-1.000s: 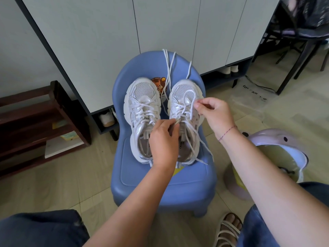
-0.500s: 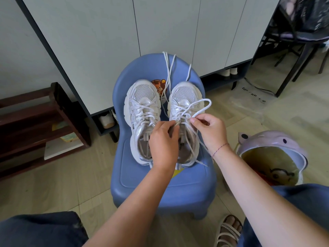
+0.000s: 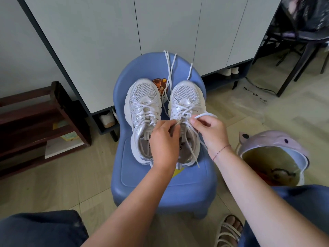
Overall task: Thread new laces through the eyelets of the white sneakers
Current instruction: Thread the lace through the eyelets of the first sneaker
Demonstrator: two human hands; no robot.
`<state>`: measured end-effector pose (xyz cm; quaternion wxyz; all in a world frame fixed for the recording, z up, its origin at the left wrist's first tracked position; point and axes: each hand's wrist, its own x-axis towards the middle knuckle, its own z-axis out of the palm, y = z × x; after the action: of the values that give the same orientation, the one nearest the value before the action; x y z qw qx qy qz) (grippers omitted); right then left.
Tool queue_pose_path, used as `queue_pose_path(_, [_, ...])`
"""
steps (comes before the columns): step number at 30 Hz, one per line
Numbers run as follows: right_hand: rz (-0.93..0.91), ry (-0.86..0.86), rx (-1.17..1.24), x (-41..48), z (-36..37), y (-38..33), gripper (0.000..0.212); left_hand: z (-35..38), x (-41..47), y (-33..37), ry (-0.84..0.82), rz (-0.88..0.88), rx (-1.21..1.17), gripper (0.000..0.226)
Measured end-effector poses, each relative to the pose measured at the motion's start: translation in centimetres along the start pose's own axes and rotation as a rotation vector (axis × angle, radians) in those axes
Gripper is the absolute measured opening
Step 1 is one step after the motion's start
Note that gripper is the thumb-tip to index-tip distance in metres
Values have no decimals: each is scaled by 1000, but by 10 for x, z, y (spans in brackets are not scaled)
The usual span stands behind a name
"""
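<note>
- The white lace (image 3: pixel 204 114) is being pinched lower than before by the right hand (image 3: pixel 211 132).
- It is still being pinched at the right-side sneaker (image 3: pixel 186 97) by the left hand (image 3: pixel 164 139).

Both forearms reach forward, converging. The left grip (image 3: pixel 164 139), back of hand up, and the right grip (image 3: pixel 211 134), just beside it, each pinch the white lace (image 3: pixel 204 114) with curled fingertips.

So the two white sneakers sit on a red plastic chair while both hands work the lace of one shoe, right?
Not quite: in the head view the chair is blue, not red. The white sneakers do sit on it, with left hand and right hand working one shoe's lace.
</note>
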<state>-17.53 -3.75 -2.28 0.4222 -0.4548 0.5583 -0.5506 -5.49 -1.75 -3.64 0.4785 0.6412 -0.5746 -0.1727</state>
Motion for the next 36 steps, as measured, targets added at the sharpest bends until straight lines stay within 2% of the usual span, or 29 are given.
queue_pose_path(5, [-63,65,-145,12,-4,-3,22,-2,-1,1,-6,1,-9,21])
queue_pose_path(10, [-13,303,44,30,-24,-14,22,-1,-1,2,-2,2,-8,21])
queue_pose_path(16, [25,101,22,1,5,10,11,0,-1,0,8,8,-5,22])
queue_pose_path(20, [-19,102,-43,11,0,3,10,-2,-1,1,-3,4,-1,21])
queue_pose_path(26, [-13,309,103,31,-23,-14,20,-2,-2,0,-8,-7,-17,21])
queue_pose_path(29, [30,167,62,19,-11,-6,15,0,-1,0,-1,-5,-15,22])
queue_pose_path(32, [41,54,-53,5,2,3,21,0,-1,-1,2,0,-12,21])
queue_pose_path(36, [10,153,-91,13,-2,-6,26,-2,-1,-1,-7,7,-8,21])
